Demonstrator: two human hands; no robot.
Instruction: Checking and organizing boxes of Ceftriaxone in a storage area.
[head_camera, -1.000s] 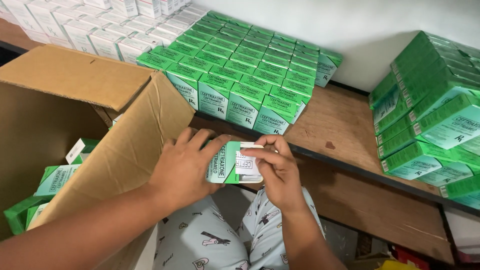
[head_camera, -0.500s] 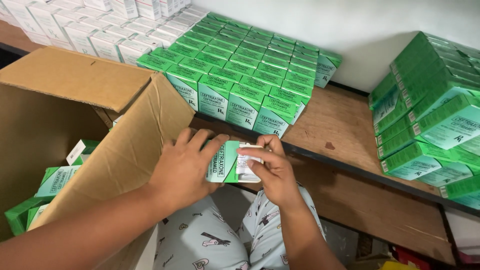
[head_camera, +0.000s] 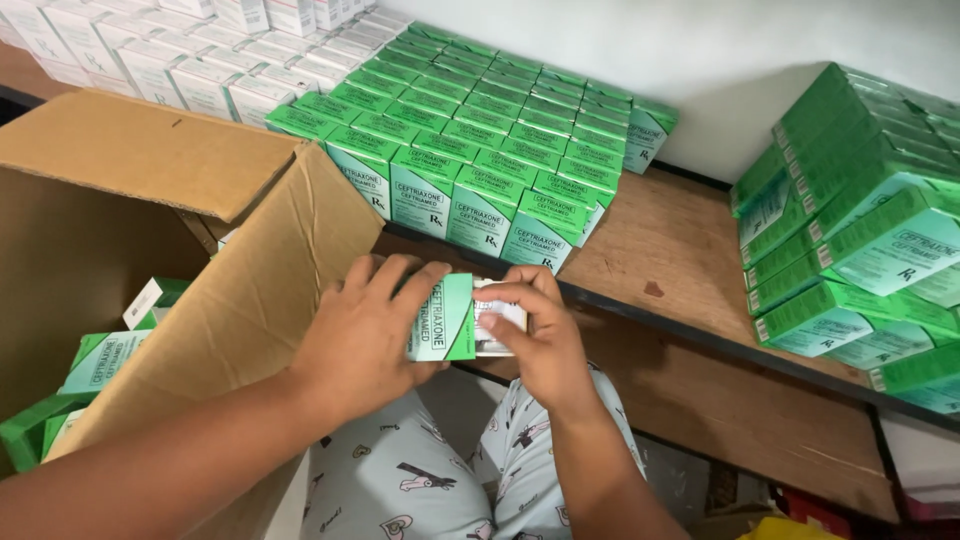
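**Green medicine carton, held in both hands over the lap**

Green medicine carton (head_camera: 443, 318): small, rectangular, green and white, lying on its side just below picture centre, in front of the shelf edge. White end flap (head_camera: 497, 318) faces 3 o'clock.

Left hand (head_camera: 365, 335): wrapped around the carton from 9 o'clock, fingers curled over its top edge, thumb under; closed on the carton.

Right hand (head_camera: 540, 345): at 3 o'clock of the carton, fingertips pinching the white end flap; narrow grip, touching the carton.

Cardboard box (head_camera: 190, 270): large, brown, open, at 9 o'clock of the hands; its near flap leans against the left forearm. Loose green cartons (head_camera: 100, 360) lie inside it at the lower left.

Wooden shelf (head_camera: 690, 250): runs from 12 to 4 o'clock of the hands, dark front edge just behind the held carton.

Block of upright green cartons (head_camera: 480, 150): at 12 o'clock on the shelf, packed in tight rows.

White cartons (head_camera: 180, 60): at 11 o'clock, rows behind the green block.

Stack of tilted green cartons (head_camera: 860, 230): at 2 o'clock, leaning at the right edge.

Patterned trousers (head_camera: 420, 470): at 6 o'clock, under the hands.
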